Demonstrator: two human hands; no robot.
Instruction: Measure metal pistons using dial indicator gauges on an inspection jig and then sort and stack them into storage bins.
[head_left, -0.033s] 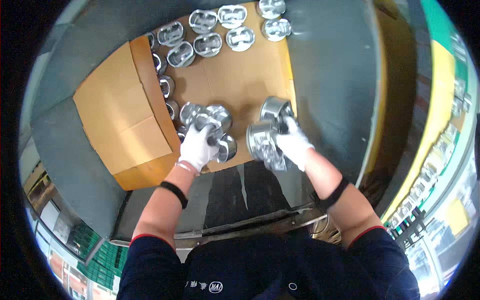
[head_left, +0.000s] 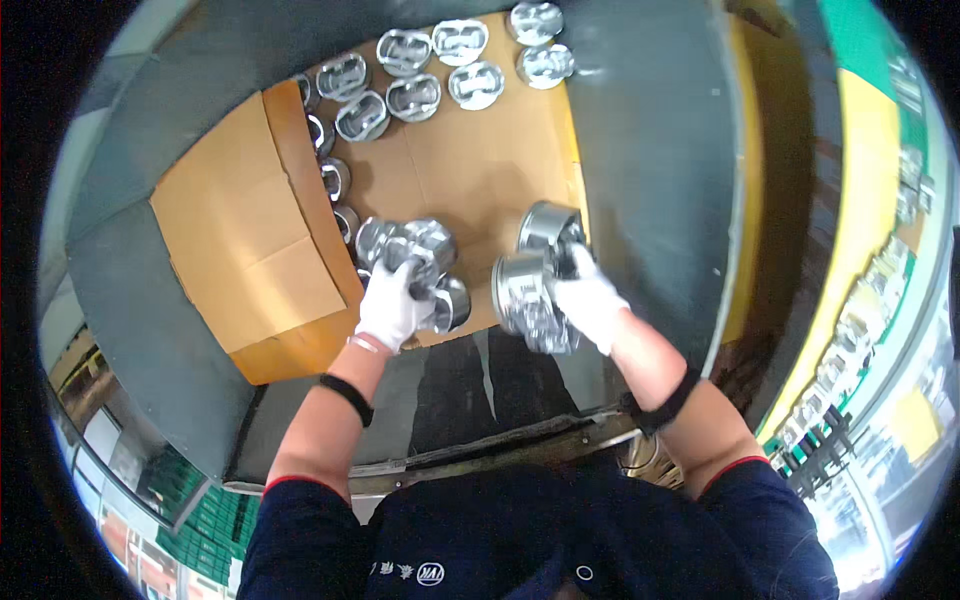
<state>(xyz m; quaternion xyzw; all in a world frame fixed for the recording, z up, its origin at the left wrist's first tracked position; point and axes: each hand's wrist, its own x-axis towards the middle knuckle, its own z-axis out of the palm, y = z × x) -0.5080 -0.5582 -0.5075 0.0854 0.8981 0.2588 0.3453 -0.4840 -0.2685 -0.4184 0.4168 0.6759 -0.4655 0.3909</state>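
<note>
My left hand [head_left: 392, 303], in a white glove, is closed around a cluster of shiny metal pistons [head_left: 425, 243] over the near left part of a brown cardboard sheet [head_left: 480, 150]. How many of them it actually grips is hidden by overlap. To the right, my right hand [head_left: 592, 303], gloved too, has its fingers curled on pistons [head_left: 522, 285] held at the sheet's near right edge. One of these shows its ringed side, and another [head_left: 548, 225] sits just beyond it. The fingertips are partly covered by the metal.
Several pistons [head_left: 413, 97] stand in rows along the sheet's far edge, and more [head_left: 335, 178] line its left side. A folded cardboard flap [head_left: 245, 230] lies left. Dark grey bin walls [head_left: 660, 180] surround everything. Outside, at right, more metal parts [head_left: 835, 375] line a yellow-edged strip.
The whole view has shifted slightly. Both hands stay closed on the pistons, in nearly the same places over the cardboard.
</note>
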